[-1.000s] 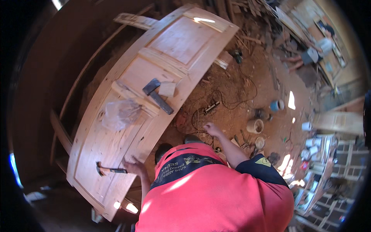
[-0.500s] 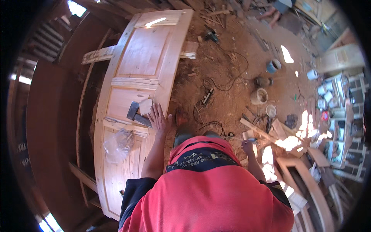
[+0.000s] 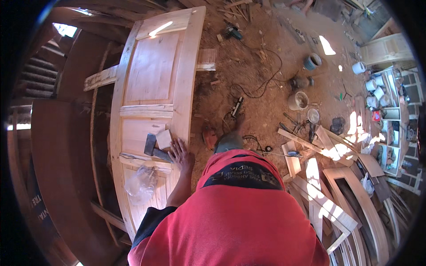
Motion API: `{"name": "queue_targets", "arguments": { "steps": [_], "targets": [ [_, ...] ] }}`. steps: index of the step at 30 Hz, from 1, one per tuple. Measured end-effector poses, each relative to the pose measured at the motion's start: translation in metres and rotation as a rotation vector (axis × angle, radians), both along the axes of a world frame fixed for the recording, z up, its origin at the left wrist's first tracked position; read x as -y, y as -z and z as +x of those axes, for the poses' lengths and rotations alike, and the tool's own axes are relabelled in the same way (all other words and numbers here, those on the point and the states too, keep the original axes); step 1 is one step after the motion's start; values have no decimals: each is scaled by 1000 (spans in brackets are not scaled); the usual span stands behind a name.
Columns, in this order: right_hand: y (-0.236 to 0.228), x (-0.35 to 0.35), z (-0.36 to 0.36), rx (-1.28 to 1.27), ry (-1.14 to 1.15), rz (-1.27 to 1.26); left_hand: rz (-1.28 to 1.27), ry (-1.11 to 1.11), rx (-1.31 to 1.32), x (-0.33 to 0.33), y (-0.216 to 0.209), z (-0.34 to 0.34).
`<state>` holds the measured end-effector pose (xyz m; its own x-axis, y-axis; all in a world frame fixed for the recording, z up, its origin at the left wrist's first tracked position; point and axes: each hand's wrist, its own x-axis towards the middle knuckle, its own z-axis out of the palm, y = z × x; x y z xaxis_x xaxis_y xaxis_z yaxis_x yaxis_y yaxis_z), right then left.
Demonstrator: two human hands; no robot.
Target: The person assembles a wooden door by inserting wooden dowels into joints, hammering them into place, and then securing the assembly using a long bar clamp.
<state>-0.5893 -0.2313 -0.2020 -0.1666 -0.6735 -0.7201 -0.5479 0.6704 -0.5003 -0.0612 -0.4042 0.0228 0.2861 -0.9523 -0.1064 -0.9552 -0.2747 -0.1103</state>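
- Head view: left hand (image 3: 180, 156) palm down on the wooden door (image 3: 150, 71), near its right edge, fingers spread. Grip wide, nothing enclosed.
- Hammer (image 3: 151, 144): lies flat on the door, around mid-length, dark blocky head to the left. Handle slants right and down to the left hand's fingers; can't tell whether they touch it.
- Small wood block (image 3: 164, 139): pale, squarish, on the door just beside the hammer head, above the handle.
- Clear plastic bag (image 3: 141, 184): crumpled, on the door, below the hammer in the view.
- Right hand: out of sight, can't tell its grip.
- Door lies face up, long side running up the view. A plank (image 3: 101, 78) sticks out from under it, far end.
- Dirt floor, right of the door: power tool (image 3: 233, 32) near the top, power strip (image 3: 238, 107) in the middle, dark cable (image 3: 278, 66) looping between.
- Farther right: blue bucket (image 3: 312, 62), whitish bucket (image 3: 298, 101), both upright or nearly so.
- Lower right: frame pieces and boards (image 3: 326, 199), piled loosely, patches of sun on them. Cluttered shelf (image 3: 401, 146) beyond.
- Wearer: red shirt (image 3: 239, 217), fills bottom centre.
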Motion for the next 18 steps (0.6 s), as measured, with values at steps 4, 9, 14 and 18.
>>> {"name": "queue_targets", "arguments": {
  "steps": [4, 9, 14, 18],
  "targets": [
    [-20, 45, -33, -78, 3, 5, -7, 83, -74, 33, 4, -20],
    [-69, 158, -66, -221, -210, -81, 14, 21, -28, 2, 75, 21],
    [-162, 278, -87, -96, 535, -431, 40, 199, -8, 111, 46, -5],
    [-198, 265, -62, -84, 792, -494, -106, 434, -10, 259, 33, -47]
  ]
}}
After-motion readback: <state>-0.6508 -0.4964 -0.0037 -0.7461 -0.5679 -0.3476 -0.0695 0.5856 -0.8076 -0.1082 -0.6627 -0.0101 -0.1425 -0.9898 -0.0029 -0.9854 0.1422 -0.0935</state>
